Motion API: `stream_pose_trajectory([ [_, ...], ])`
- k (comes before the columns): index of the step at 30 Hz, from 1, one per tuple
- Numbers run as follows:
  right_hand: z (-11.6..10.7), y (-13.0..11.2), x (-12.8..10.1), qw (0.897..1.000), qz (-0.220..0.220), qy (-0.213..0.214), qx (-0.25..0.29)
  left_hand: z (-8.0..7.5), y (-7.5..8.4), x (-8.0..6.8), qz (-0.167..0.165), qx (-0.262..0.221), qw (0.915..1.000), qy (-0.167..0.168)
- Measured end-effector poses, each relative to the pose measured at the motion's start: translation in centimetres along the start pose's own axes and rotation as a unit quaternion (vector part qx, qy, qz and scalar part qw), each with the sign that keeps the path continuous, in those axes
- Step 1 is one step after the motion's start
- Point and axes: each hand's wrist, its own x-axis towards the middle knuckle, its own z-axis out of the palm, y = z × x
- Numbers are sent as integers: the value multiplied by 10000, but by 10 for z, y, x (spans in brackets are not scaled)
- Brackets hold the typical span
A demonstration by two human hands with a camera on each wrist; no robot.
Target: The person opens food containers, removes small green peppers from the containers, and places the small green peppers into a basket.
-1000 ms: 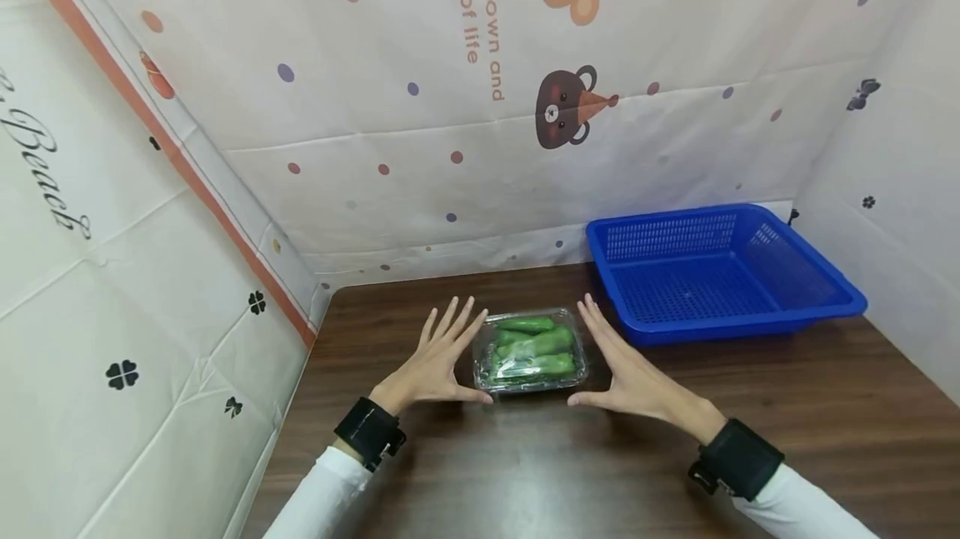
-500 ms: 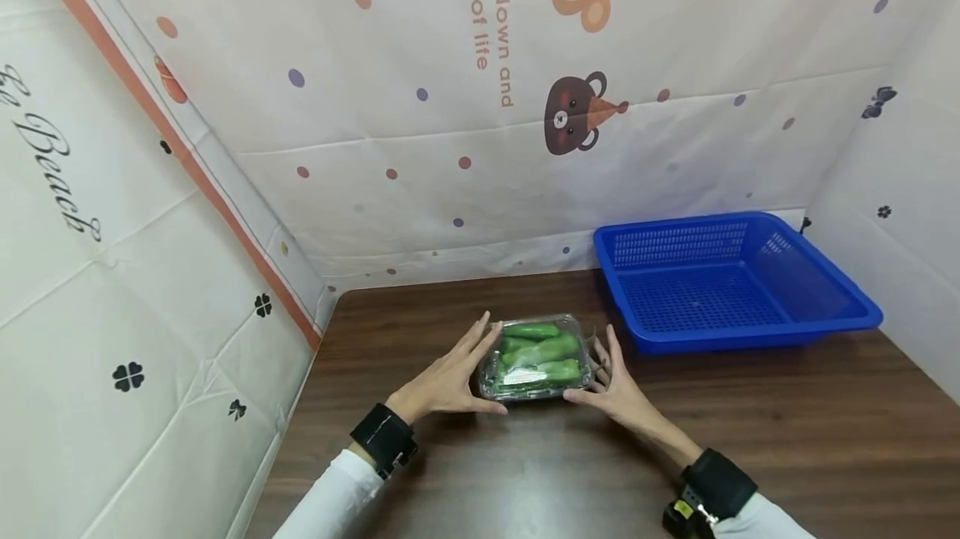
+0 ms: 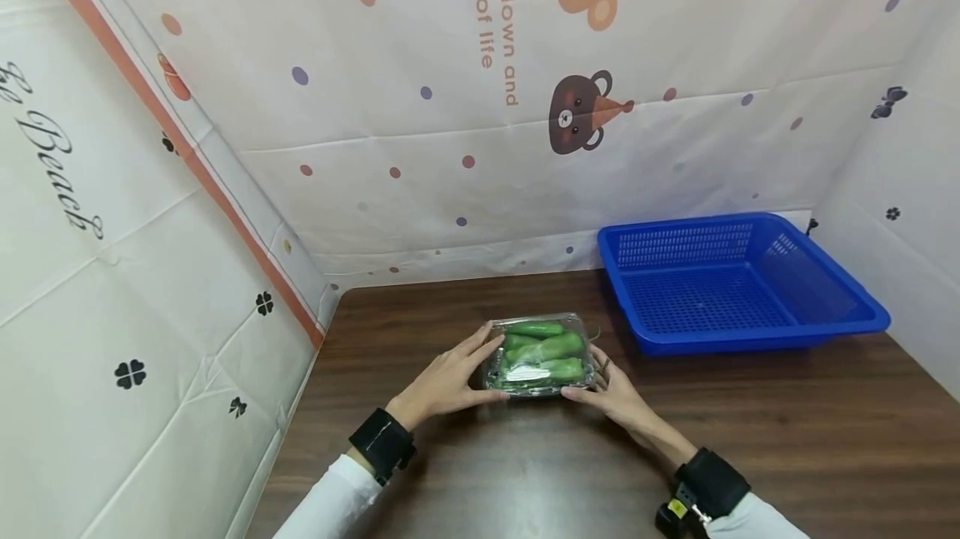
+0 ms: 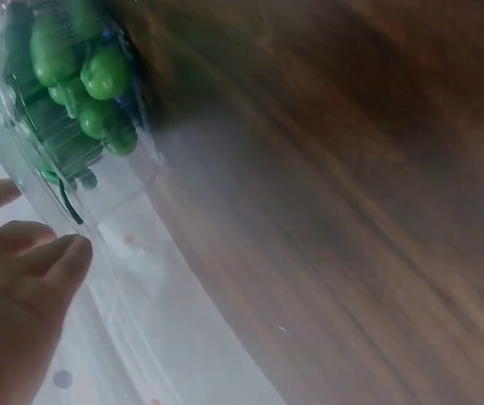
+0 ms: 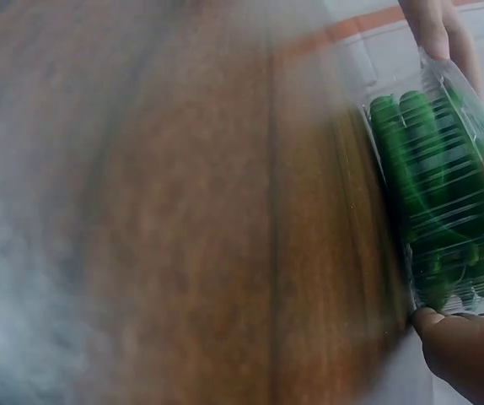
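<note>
A clear plastic box of green peppers (image 3: 542, 356) is on the brown tabletop, in the middle of the head view. My left hand (image 3: 444, 379) holds its left side, thumb along the front edge and fingertips by the back left corner. From the other side, my right hand (image 3: 621, 399) grips the front right corner and right wall, some of its fingers hidden behind the box. In the left wrist view, shiny peppers (image 4: 73, 76) show through the plastic. The right wrist view shows the box's ribbed wall (image 5: 436, 169), with a thumb (image 5: 432, 325) at its lower corner.
Behind and to the right stands a blue plastic basket (image 3: 697, 297) with perforated walls. A printed sheet (image 3: 420, 214) hangs as a wall along the table's back, with others at left and right. Black bands (image 3: 382, 443) circle both wrists.
Both hands have closed in from beside the box to its sides. The right hand has turned and moved lower, its fingers now going behind the box's right wall.
</note>
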Motion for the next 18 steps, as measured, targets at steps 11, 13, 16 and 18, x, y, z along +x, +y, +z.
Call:
stream_pose_trajectory([
  [11,1,0,2,9990,172,-12,408,11,1,-11,1614,755,9648,1936],
  [13,0,0,2,9987,209,-1,470,12,3,-12,1742,850,9607,1986],
  [16,0,1,1,9980,263,13,578,12,7,-13,1854,1054,9570,1967],
  [18,1,1,1,9974,275,19,662,12,10,-14,1888,1276,9538,1955],
])
